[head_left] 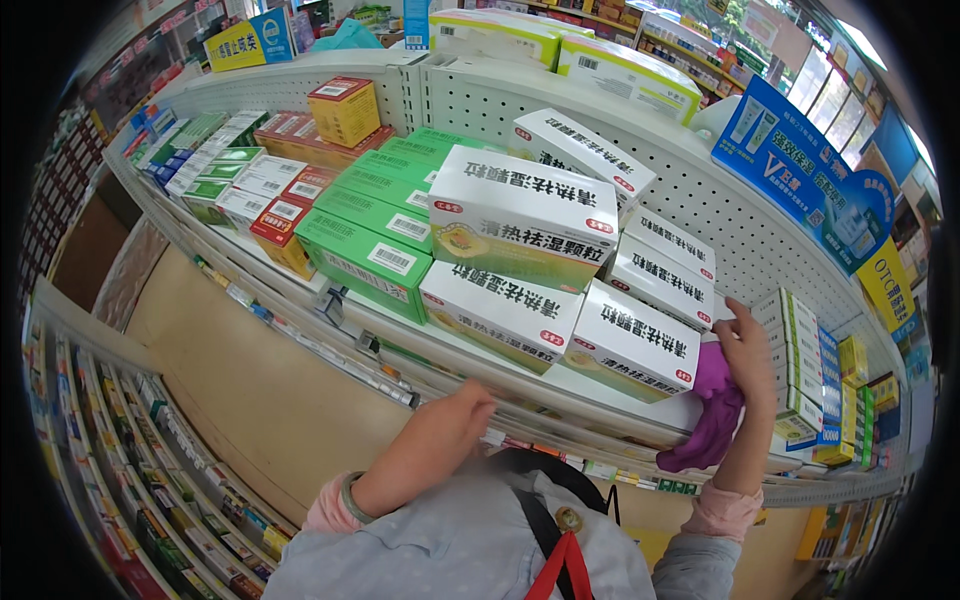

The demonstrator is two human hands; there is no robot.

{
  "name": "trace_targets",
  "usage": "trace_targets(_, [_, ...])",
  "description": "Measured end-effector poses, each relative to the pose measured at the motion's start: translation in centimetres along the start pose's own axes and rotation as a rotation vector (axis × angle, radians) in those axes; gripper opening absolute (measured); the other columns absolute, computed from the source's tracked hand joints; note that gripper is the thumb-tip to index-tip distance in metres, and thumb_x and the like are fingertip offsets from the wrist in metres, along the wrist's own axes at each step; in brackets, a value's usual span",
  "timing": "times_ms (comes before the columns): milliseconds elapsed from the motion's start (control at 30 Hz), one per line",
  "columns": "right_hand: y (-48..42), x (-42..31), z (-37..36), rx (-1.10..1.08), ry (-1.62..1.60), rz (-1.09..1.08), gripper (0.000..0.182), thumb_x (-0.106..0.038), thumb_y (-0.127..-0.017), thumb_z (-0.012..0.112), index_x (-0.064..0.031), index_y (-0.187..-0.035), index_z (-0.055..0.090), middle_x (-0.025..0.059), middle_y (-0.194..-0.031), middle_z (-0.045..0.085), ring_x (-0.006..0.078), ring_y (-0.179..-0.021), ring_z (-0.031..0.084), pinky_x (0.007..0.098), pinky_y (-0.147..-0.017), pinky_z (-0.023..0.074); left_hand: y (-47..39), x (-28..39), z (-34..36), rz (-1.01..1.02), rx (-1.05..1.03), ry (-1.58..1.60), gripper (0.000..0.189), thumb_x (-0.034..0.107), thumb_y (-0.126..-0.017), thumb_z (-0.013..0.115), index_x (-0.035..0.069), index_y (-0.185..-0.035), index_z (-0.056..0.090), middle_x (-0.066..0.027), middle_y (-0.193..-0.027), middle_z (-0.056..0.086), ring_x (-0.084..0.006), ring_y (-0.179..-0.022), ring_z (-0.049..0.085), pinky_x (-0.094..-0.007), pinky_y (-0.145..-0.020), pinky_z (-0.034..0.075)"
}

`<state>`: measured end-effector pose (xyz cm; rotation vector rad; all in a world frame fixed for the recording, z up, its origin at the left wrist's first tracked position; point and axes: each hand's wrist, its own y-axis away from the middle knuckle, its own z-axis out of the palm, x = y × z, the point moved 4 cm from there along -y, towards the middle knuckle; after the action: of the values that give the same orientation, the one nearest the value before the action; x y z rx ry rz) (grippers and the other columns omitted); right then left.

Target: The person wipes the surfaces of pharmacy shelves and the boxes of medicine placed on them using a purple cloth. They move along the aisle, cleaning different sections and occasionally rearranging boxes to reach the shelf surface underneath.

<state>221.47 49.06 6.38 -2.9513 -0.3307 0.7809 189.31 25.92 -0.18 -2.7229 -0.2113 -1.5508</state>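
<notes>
A crumpled purple cloth (709,412) hangs over the shelf's front edge, gathered under the fingers of my right hand (744,352). The thumb and a finger of that hand are beside the end of a stacked white carton (660,281); whether they touch it is unclear. My left hand (454,420), slightly blurred, is in front of the shelf edge with its fingers curled together and nothing visible in them. Before me, a large white-and-yellow granule carton (525,210) rests on top of a lower carton (502,311). Another such carton (634,341) lies to their right.
Green tea boxes (364,259) stand left of the white cartons, with smaller red-and-yellow boxes (283,232) beyond. Upright narrow boxes (791,360) are right of my right hand. A perforated back panel (480,94) rises behind. At lower left is another stocked shelf unit (157,465).
</notes>
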Motion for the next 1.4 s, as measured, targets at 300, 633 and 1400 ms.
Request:
trace_targets(300, [4.5, -6.6, -9.3, 0.151, -0.209, -0.057, 0.051, -0.014, -0.081, 0.073, -0.0025, -0.129, 0.06, 0.011, -0.093, 0.07, 0.0144, -0.07, 0.063, 0.0289, -0.067, 0.049, 2.7, -0.6, -1.2, -0.125, 0.199, -0.333, 0.021, 0.024, -0.101, 0.049, 0.003, -0.098, 0.05, -0.0228, -0.075, 0.063, -0.0456, -0.074, 0.061, -0.0509, -0.065, 0.047])
trace_targets(633, [-2.1, -26.0, 0.2, -0.283, 0.357, -0.739, 0.076, -0.045, -0.069, 0.078, 0.003, -0.124, 0.056, 0.0251, -0.119, 0.058, 0.0379, -0.108, 0.06, 0.0422, -0.094, 0.0488, 5.2, 2.5, 0.1, 0.048, 0.103, -0.133, 0.035, 0.027, -0.101, 0.051, -0.001, -0.081, 0.056, -0.0185, -0.068, 0.061, -0.0369, -0.062, 0.059, -0.0408, -0.061, 0.047])
trace_targets(1400, [11.1, -1.9, -14.4, 0.059, 0.403, -0.079, 0.07, -0.025, -0.06, 0.084, -0.0041, -0.12, 0.056, 0.0212, -0.104, 0.066, 0.0387, -0.096, 0.065, 0.0423, -0.085, 0.0517, 1.7, 0.4, 4.5, -0.18, -0.418, 0.515, 0.021, 0.018, -0.099, 0.057, 0.001, -0.107, 0.067, 0.0068, -0.067, 0.054, 0.0007, -0.059, 0.04, -0.0165, -0.055, 0.032])
